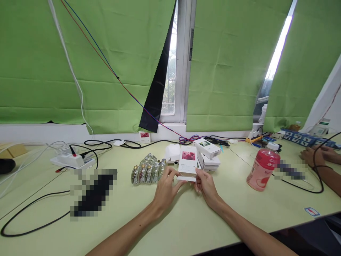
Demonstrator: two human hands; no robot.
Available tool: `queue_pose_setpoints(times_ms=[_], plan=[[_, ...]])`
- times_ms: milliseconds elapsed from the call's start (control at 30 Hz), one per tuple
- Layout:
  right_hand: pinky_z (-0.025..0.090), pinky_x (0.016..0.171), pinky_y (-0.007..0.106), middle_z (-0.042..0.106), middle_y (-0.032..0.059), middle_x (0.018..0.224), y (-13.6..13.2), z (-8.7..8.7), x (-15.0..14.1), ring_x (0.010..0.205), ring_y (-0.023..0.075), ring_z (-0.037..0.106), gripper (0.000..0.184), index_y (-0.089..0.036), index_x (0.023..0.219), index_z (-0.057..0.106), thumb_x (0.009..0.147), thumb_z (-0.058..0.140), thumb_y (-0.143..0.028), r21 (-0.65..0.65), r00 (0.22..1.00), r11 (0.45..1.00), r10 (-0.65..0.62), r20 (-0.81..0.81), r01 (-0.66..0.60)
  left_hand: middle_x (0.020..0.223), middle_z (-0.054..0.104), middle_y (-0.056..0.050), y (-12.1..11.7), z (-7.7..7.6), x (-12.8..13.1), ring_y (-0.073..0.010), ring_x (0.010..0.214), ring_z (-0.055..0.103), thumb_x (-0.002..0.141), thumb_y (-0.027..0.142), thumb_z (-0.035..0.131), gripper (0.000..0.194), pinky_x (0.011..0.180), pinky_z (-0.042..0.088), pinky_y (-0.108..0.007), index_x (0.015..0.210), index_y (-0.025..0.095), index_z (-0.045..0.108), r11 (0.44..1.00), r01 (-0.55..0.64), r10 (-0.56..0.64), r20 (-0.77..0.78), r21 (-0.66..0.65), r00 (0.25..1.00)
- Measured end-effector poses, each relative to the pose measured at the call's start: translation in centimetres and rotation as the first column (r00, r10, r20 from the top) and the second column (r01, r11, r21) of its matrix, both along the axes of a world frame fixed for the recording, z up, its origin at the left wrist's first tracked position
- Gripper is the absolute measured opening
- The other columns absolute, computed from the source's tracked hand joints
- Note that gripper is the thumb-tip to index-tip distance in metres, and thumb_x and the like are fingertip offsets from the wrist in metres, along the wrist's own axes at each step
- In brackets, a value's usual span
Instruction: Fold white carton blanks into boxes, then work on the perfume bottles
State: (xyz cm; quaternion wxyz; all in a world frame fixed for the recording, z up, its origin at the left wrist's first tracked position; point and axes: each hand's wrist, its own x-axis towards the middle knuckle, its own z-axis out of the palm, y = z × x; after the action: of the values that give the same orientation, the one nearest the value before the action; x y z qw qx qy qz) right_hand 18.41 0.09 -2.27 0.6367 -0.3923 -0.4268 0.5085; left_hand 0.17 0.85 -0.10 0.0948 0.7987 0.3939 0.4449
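Observation:
Between my two hands is a small white carton (188, 160) with a pink-red flower picture, its near end flap standing out towards me. My left hand (167, 188) grips the carton's left near corner, fingers and thumb closed at the flap. On the right near corner, my right hand (206, 186) is closed with its fingers partly under the box. Just left of the carton lie several shiny plastic-wrapped items (146, 171), their kind unclear. Behind and to the right, more white cartons (207, 148) are piled, one with a green picture.
A pink drink bottle (262, 169) stands to the right. Another person's hands (319, 156) rest at the far right near a cable. On the left are a white power strip (71, 160), a blurred dark object (96, 193) and loose cables. Green blinds (239, 71) hang behind the table.

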Motion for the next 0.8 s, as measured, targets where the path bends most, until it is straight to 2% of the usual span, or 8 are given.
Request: queue_pose_setpoints(times_ms=[233, 500, 800], plan=[[0.031, 0.034, 0.017, 0.055, -0.0025, 0.054, -0.06, 0.11, -0.04, 0.036, 0.0059, 0.046, 0.050, -0.015, 0.074, 0.059, 0.082, 0.067, -0.064, -0.002, 1.000, 1.000, 0.015, 0.027, -0.015, 0.096, 0.056, -0.001, 0.18, -0.41, -0.02, -0.0150, 0.077, 0.055, 0.091, 0.031, 0.064, 0.012, 0.065, 0.045, -0.026, 0.093, 0.022, 0.057, 1.000, 0.031, -0.031, 0.044, -0.005, 0.999], [0.033, 0.034, 0.017, 0.061, 0.0000, 0.060, -0.53, 0.56, -0.25, 0.038, 0.0064, 0.048, 0.049, -0.015, 0.077, 0.061, 0.084, 0.065, -0.063, 0.018, 0.995, 0.998, 0.051, 0.085, -0.053, 0.086, 0.055, 0.001, 0.26, -0.51, 0.16, -0.0126, 0.069, 0.052, 0.093, 0.034, 0.062, 0.016, 0.061, 0.044, -0.025, 0.088, 0.021, 0.054, 0.998, 0.023, -0.028, 0.087, 0.059, 0.996], [0.035, 0.034, 0.017, 0.062, 0.0004, 0.060, -0.43, 0.47, -0.27, 0.038, 0.0063, 0.049, 0.050, -0.015, 0.077, 0.061, 0.083, 0.066, -0.065, 0.028, 0.994, 0.998, 0.056, 0.098, -0.059, 0.089, 0.055, 0.000, 0.20, -0.44, 0.19, -0.0114, 0.070, 0.054, 0.094, 0.034, 0.061, 0.015, 0.060, 0.047, -0.023, 0.091, 0.021, 0.054, 0.999, 0.027, -0.031, 0.108, 0.040, 0.994]])
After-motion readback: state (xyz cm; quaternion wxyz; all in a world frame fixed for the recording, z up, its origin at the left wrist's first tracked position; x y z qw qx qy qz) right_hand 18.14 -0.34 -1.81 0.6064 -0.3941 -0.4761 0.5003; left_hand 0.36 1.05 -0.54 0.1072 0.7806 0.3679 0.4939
